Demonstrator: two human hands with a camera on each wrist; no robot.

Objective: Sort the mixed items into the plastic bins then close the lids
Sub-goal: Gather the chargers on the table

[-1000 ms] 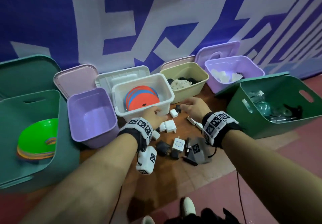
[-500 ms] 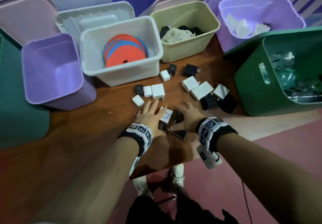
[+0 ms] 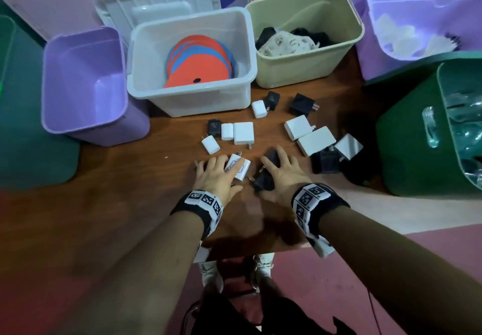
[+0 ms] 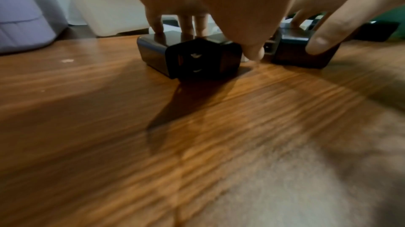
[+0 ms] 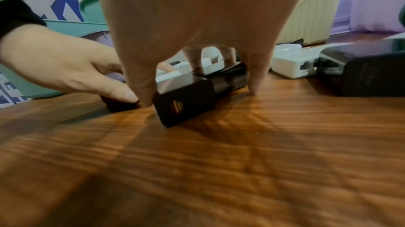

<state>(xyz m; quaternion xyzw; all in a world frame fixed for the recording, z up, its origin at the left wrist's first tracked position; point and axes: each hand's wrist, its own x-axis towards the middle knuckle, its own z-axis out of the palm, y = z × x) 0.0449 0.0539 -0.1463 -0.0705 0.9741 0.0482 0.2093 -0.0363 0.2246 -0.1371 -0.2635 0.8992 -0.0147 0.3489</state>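
Observation:
Several black and white chargers lie scattered on the wooden table in front of the open bins. My left hand covers a black charger, fingers on its top and thumb against its side; a white charger shows beside the index finger. My right hand straddles another black charger, with the thumb and little finger down on either side and the other fingers on top.
An empty purple bin stands at the left. Beside it are a clear bin of orange and blue discs, a beige bin with cloth, a purple bin and a green bin. Lids lean behind them.
Both hands have drawn back from the bins to the near chargers and settled on one each. My view has tipped down and come closer to the table.

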